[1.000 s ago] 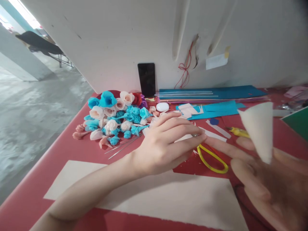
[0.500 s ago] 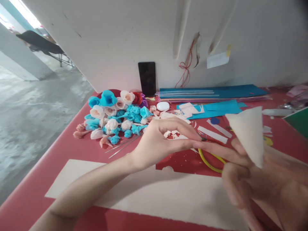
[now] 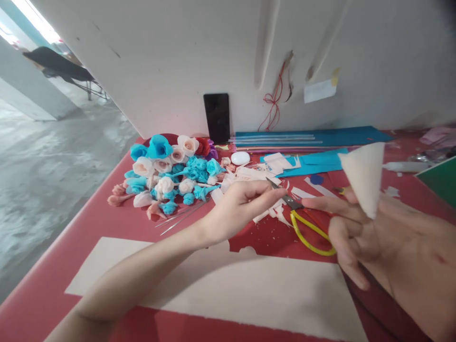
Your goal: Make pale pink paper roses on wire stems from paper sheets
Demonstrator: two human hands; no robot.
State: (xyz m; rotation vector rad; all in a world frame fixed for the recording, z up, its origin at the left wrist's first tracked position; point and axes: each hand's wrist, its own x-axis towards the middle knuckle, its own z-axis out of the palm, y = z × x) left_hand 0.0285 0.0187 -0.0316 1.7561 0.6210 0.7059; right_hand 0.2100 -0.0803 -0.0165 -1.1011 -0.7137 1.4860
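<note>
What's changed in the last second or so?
The left hand has drawn away leftward from the right hand's index fingertip, uncovering more of the scissors. The right hand and its cream paper cone have shifted a little left. Nothing was clearly taken hold of or let go. The paper flowers, phone and cream sheet stayed put.

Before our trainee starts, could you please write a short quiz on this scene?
1. Multiple choice: What colour is the large handle loop on the scissors?
A. green
B. yellow
C. white

2. True or false: The dark phone stands upright rather than lying flat.

3. Fill in the missing word: Of the two hands, the cream cone is closest to the person's own ____ hand.

Key:
1. B, yellow
2. True
3. right hand
</note>
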